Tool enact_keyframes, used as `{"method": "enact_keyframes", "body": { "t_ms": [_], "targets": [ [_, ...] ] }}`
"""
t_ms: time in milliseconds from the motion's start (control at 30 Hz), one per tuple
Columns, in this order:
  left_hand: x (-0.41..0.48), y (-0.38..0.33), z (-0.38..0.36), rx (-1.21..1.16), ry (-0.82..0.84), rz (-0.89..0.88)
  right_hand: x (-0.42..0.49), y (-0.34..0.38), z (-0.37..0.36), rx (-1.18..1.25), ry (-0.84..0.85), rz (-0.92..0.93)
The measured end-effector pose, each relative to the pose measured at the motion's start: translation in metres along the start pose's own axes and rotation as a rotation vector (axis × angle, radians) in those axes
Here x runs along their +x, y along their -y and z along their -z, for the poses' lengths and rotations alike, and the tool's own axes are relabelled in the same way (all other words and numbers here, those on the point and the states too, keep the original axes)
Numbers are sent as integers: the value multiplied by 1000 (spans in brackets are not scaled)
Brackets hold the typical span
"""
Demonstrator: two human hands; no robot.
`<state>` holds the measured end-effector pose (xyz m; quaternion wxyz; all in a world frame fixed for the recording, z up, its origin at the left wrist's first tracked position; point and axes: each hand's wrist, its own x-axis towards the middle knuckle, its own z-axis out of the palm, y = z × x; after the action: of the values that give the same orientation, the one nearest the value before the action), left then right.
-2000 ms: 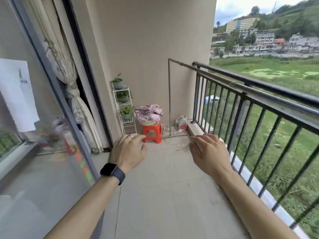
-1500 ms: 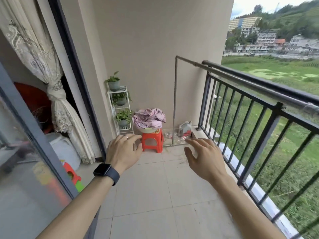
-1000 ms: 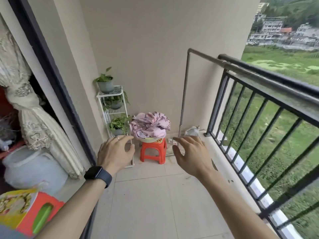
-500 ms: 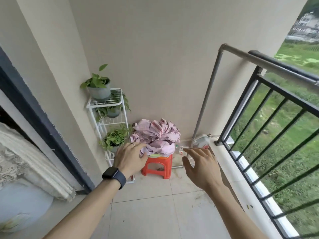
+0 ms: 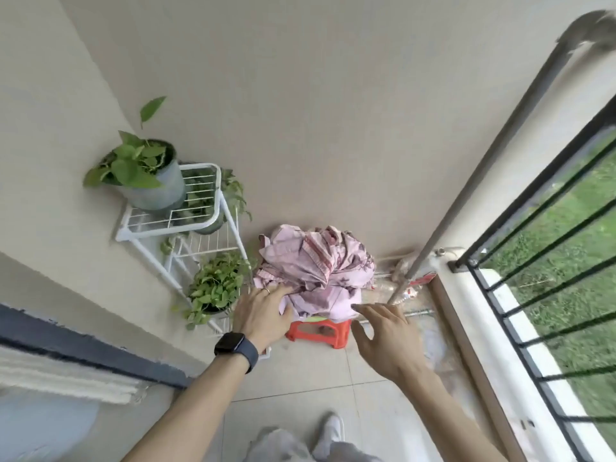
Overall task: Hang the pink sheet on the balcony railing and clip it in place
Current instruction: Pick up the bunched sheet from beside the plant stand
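The pink sheet (image 5: 316, 268) lies crumpled in a heap on a small red stool (image 5: 320, 330) against the end wall. My left hand (image 5: 263, 315), with a ring and a dark watch on the wrist, reaches its fingers against the heap's lower left edge. My right hand (image 5: 383, 335) hovers with spread fingers just right of the heap, its fingertips level with the lower folds. The black balcony railing (image 5: 520, 235) runs along the right, with a grey metal rail (image 5: 493, 155) just inside it. No clips are visible.
A white wire plant stand (image 5: 186, 228) with several potted green plants stands left of the stool. Small clutter lies in the corner by the grey rail's foot (image 5: 410, 281). A dark door frame (image 5: 83, 348) and curtain sit at the left. Tiled floor lies below; my shoe shows at the bottom.
I have walked up the balcony to the stool and the view has tilted down. Both hands moved forward, the left now at the sheet's edge and the right close beside the heap.
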<state>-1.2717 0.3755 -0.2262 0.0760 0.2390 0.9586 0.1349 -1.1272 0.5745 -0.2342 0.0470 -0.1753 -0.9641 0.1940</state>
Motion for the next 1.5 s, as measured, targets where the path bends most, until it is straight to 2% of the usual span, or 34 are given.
{"method": "enact_keyframes", "body": {
  "t_ms": [167, 300, 600, 700, 800, 900, 1000, 1033, 1067, 1200, 1267, 1300, 1333, 1400, 1433, 1500],
  "targets": [
    [72, 26, -38, -12, 177, 39, 66, -9, -37, -23, 151, -85],
    [132, 42, -73, 38, 323, -20, 120, -16, -71, -25, 295, -165],
    [242, 66, -160, 190, 532, -118, 221, -47, -147, 48, 468, -415],
    [271, 69, -188, 270, 555, -173, 249, -68, -175, 128, 459, -511],
    [295, 70, -218, 348, 542, -274, 275, -97, -205, 225, 415, -724],
    [313, 76, -249, 442, 542, -463, 298, -122, -225, 447, 322, -962],
    [327, 66, -251, 450, 598, -539, 316, -136, -239, 610, 274, -1041],
    [334, 64, -248, 407, 595, -514, 322, -137, -242, 652, 269, -1047],
    [341, 63, -241, 311, 521, -469, 326, -139, -245, 661, 271, -1056],
    [380, 50, -198, -181, 39, -126, 338, -138, -237, 460, 278, -988],
    [401, 39, -173, -189, -156, 25, 344, -126, -218, 474, 179, -939],
    [411, 37, -162, -199, -188, 165, 345, -119, -207, 532, 114, -920],
    [418, 33, -147, -255, -156, 315, 347, -112, -198, 597, 53, -911],
    [423, 36, -137, -399, 62, 545, 347, -98, -179, 742, -40, -896],
    [418, 37, -137, -440, 146, 536, 346, -92, -171, 818, -72, -893],
    [404, 32, -134, -538, 217, 395, 344, -83, -156, 978, -96, -900]
  ]
}}
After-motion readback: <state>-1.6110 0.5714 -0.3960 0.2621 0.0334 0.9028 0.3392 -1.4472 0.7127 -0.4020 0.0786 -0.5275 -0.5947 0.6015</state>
